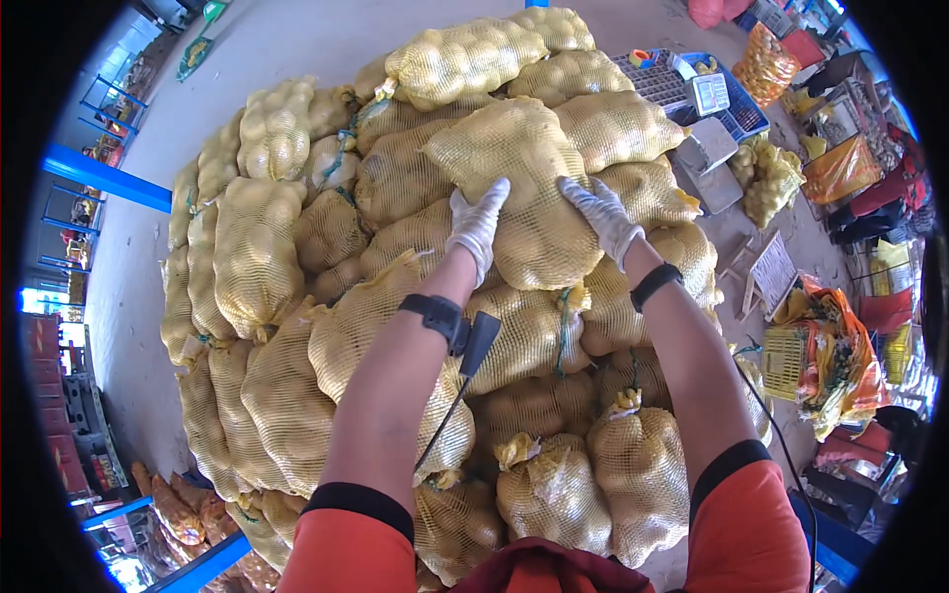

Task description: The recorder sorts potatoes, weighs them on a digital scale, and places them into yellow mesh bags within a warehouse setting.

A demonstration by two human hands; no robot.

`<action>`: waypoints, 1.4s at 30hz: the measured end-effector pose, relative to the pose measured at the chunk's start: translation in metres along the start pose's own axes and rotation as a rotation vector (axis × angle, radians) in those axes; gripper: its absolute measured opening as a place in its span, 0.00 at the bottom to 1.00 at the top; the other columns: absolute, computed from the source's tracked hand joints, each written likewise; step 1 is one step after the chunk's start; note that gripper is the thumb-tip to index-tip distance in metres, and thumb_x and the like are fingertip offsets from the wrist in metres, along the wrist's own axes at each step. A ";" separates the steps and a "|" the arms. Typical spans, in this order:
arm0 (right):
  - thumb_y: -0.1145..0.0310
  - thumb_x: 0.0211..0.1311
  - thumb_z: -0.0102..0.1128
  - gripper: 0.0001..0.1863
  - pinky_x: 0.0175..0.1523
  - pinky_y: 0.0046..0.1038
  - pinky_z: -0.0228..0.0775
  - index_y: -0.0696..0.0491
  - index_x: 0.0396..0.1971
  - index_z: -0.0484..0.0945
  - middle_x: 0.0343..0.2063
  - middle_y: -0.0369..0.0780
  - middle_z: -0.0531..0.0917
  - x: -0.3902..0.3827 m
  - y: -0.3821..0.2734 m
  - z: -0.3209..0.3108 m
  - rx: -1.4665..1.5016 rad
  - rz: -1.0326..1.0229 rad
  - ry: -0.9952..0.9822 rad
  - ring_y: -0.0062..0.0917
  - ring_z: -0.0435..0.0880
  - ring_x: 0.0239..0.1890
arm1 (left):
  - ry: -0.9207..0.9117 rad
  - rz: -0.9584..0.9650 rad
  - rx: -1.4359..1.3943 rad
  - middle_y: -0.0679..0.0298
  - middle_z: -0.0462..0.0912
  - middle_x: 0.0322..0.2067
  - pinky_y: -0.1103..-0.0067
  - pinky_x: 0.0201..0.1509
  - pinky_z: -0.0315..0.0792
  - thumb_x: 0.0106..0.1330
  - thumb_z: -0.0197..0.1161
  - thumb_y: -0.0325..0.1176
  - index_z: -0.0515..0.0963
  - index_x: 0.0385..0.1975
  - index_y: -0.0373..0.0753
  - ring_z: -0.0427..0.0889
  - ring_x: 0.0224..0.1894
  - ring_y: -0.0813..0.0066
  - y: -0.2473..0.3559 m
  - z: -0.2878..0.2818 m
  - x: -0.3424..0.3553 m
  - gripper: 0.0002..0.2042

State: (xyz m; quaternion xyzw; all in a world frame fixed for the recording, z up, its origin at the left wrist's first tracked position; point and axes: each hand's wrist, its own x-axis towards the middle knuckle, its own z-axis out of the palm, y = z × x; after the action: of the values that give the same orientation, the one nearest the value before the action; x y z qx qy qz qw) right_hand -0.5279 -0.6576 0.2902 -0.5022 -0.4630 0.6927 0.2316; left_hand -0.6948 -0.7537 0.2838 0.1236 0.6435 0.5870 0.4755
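Observation:
A yellow mesh sack of potatoes (524,188) lies on top of a large heap of like sacks (287,395). My left hand (477,225), in a white glove, grips the sack's left side. On the sack's right side, my right hand (605,217), also gloved in white, holds it. Both forearms reach in from the lower edge, each with a black wrist strap; a small black device with a cable hangs from the left wrist.
A weighing scale (707,94) stands on blue crates (741,114) at the back right, with a grey block (707,158) beside it. Orange bags (840,168), a yellow basket (786,361) and clutter fill the right side. Blue rails (104,178) run along the left.

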 end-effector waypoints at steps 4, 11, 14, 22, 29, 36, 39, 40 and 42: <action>0.56 0.56 0.67 0.44 0.57 0.24 0.69 0.65 0.63 0.55 0.54 0.49 0.74 -0.050 -0.004 -0.007 0.238 -0.112 -0.029 0.29 0.76 0.53 | -0.114 0.156 -0.239 0.56 0.69 0.53 0.71 0.51 0.75 0.60 0.66 0.36 0.54 0.63 0.39 0.73 0.51 0.67 0.046 0.001 -0.078 0.34; 0.62 0.68 0.52 0.22 0.58 0.27 0.67 0.60 0.55 0.68 0.51 0.42 0.76 -0.228 0.040 -0.011 0.114 -0.011 -0.358 0.25 0.73 0.55 | -0.148 0.577 0.484 0.47 0.59 0.62 0.69 0.68 0.56 0.59 0.66 0.41 0.52 0.65 0.38 0.61 0.64 0.56 0.011 -0.085 -0.258 0.38; 0.60 0.67 0.53 0.28 0.63 0.28 0.60 0.58 0.61 0.61 0.56 0.41 0.70 -0.229 0.059 0.002 0.007 -0.086 -0.414 0.25 0.67 0.59 | -0.085 0.316 1.278 0.47 0.56 0.63 0.56 0.69 0.49 0.63 0.57 0.53 0.53 0.66 0.44 0.55 0.67 0.50 0.002 -0.124 -0.298 0.36; 0.56 0.66 0.54 0.37 0.67 0.28 0.52 0.51 0.68 0.49 0.63 0.41 0.61 -0.209 0.056 0.076 0.080 -0.166 -0.088 0.28 0.59 0.64 | -0.026 1.115 1.187 0.47 0.56 0.64 0.49 0.67 0.47 0.57 0.57 0.47 0.59 0.63 0.47 0.58 0.65 0.49 -0.034 -0.133 -0.237 0.32; 0.55 0.65 0.55 0.39 0.70 0.30 0.45 0.51 0.69 0.46 0.66 0.43 0.56 -0.216 0.093 0.064 -0.002 -0.208 0.102 0.30 0.52 0.68 | 0.062 0.895 1.220 0.46 0.57 0.62 0.55 0.67 0.48 0.61 0.54 0.55 0.68 0.56 0.44 0.57 0.64 0.50 0.047 -0.110 -0.216 0.28; 0.46 0.50 0.64 0.48 0.69 0.48 0.42 0.48 0.68 0.50 0.65 0.59 0.48 -0.263 0.071 0.087 -0.952 -0.782 0.017 0.55 0.49 0.67 | 0.101 0.622 1.169 0.49 0.69 0.55 0.57 0.66 0.50 0.64 0.51 0.54 0.72 0.53 0.45 0.64 0.60 0.51 0.036 -0.106 -0.126 0.24; 0.50 0.51 0.61 0.44 0.67 0.51 0.46 0.44 0.67 0.53 0.64 0.60 0.48 -0.258 0.097 0.069 -0.926 -0.838 0.028 0.58 0.50 0.66 | 0.227 0.748 1.184 0.49 0.69 0.55 0.56 0.66 0.50 0.64 0.51 0.52 0.71 0.53 0.45 0.64 0.59 0.51 0.026 -0.096 -0.140 0.23; 0.52 0.52 0.60 0.42 0.67 0.52 0.48 0.44 0.66 0.53 0.64 0.61 0.48 -0.258 0.115 0.059 -0.892 -0.891 -0.021 0.58 0.51 0.65 | 0.247 0.757 1.246 0.48 0.60 0.62 0.52 0.67 0.46 0.62 0.51 0.55 0.68 0.57 0.46 0.58 0.64 0.47 0.009 -0.100 -0.156 0.27; 0.61 0.52 0.61 0.38 0.65 0.50 0.53 0.44 0.64 0.56 0.64 0.63 0.46 -0.263 0.133 0.038 -0.876 -0.873 0.030 0.61 0.55 0.63 | -0.033 0.978 1.305 0.50 0.49 0.68 0.48 0.68 0.40 0.60 0.51 0.61 0.62 0.63 0.47 0.47 0.69 0.45 -0.003 -0.093 -0.215 0.34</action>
State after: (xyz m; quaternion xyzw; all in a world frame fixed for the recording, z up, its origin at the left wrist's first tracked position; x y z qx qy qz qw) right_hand -0.4409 -0.9412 0.3033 -0.3244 -0.8639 0.2725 0.2723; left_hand -0.6530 -0.9686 0.3688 0.6511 0.7222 0.2335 0.0073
